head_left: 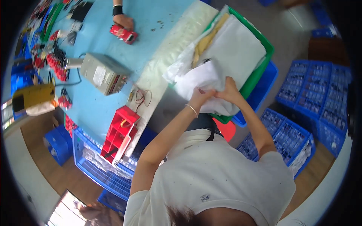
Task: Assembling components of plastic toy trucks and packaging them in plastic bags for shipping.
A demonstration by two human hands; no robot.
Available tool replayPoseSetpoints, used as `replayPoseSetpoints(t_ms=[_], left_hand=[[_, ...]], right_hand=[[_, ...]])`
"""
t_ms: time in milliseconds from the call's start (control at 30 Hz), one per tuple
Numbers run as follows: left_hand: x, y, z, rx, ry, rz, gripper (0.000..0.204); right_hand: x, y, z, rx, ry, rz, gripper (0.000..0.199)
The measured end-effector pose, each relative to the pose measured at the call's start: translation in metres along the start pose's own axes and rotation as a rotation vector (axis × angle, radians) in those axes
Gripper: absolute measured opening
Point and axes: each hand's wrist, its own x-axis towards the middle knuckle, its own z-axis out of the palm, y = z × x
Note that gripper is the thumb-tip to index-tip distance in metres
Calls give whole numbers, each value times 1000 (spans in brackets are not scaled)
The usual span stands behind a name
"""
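White wrapping covering part of green bin, blue bin, red organiser

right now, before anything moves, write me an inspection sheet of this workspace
Surface: blue tabletop, whitish strip along its edge.
Job's things: crumpled white sheet at a green bin.
Clutter: grey metal box, red sectioned tray, small dark bits.
Hands: left hand and right hand meet at the crumpled white sheet; exact grip unclear.
Cables: thin red wires near the red sectioned tray; dark cable left of the grey metal box.
Surroundings: co-worker's hand on a red toy vehicle; blue crates at right.
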Motion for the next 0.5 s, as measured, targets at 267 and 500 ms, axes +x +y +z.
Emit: replayPoseSetpoints(t_ms=[267,500], left_hand=[[-146,76,-97,-333,-103,505,62],[-294,32,-204,-67,360,889,69]], right_hand=[[-60,-179,-45,817,-473,-470,81],[-50,-273,70,354,-829,-1207,81]])
